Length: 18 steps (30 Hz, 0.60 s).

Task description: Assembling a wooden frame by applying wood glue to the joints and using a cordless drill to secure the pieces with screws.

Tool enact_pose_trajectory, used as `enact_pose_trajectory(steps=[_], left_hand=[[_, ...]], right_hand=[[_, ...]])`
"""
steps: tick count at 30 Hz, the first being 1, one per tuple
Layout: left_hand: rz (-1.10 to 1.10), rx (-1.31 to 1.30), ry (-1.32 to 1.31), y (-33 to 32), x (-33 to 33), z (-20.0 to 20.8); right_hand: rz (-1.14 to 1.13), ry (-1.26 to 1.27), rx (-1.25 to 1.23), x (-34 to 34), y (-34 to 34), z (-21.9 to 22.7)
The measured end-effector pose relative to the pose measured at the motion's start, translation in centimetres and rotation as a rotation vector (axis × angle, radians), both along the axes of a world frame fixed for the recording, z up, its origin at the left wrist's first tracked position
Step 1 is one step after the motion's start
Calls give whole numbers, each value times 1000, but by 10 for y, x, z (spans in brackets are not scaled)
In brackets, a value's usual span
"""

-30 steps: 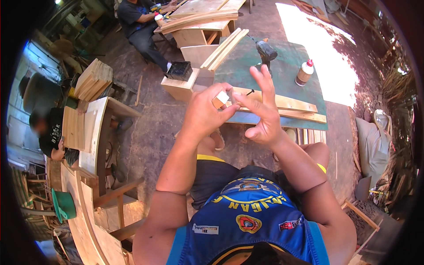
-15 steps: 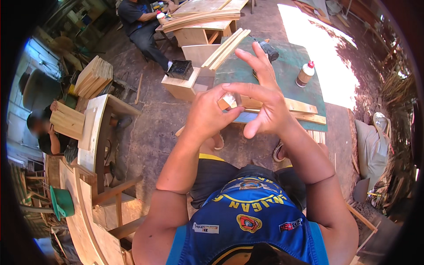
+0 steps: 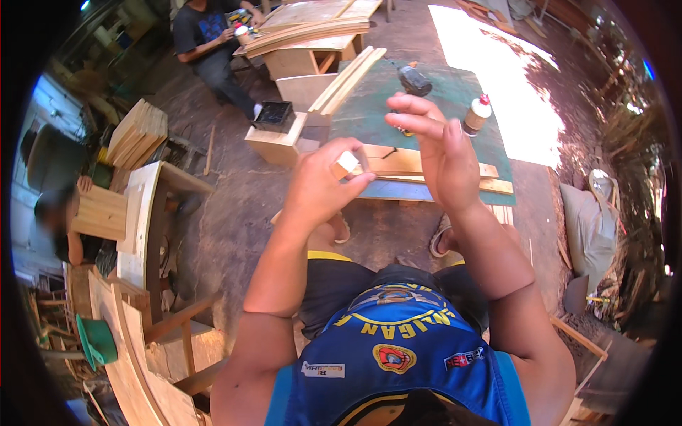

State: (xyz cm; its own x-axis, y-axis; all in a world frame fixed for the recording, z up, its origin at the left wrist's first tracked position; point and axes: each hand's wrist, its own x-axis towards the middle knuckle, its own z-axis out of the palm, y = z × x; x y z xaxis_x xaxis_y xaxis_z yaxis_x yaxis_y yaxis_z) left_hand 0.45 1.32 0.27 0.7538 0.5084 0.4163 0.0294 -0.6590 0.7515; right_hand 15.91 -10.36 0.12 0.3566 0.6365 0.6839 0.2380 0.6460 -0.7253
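My left hand [image 3: 323, 177] is raised over the near edge of a green-topped table [image 3: 455, 82], its thumb and fingers curled into a ring. A small pale piece [image 3: 347, 164] with a whitish face shows inside that ring; its kind is unclear. My right hand [image 3: 447, 156] hovers to the right, apart from the left, its fingers stretched out and nothing seen in them. Below both hands, wooden strips [image 3: 465, 168] lie along the table's near edge, a small dark slender item [image 3: 387, 153] on one of them. Beyond my right hand lies a cordless drill [image 3: 414, 79].
A white bottle with a red cap [image 3: 477, 113] stands on the table's right. Long wood strips [image 3: 348, 82] lie at its left, beside a black bin [image 3: 274, 116] on a wooden box. Two people work at left and far left. A pale sack [image 3: 590, 220] sits at right.
My hands have moved apart; the right hand has drawn away from the left and turned, its fingers now closer together. The left keeps its ring. The view has shifted slightly.
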Motion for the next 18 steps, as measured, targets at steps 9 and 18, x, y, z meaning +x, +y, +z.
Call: enact_pose_trajectory(steps=[9, 18], left_hand=[[-16, -41, 51, 2, 3, -4], [24, -13, 116, 1, 3, -6]], right_hand=[[357, 738, -217, 16, -29, -3], [270, 695, -236, 22, -35, -12]])
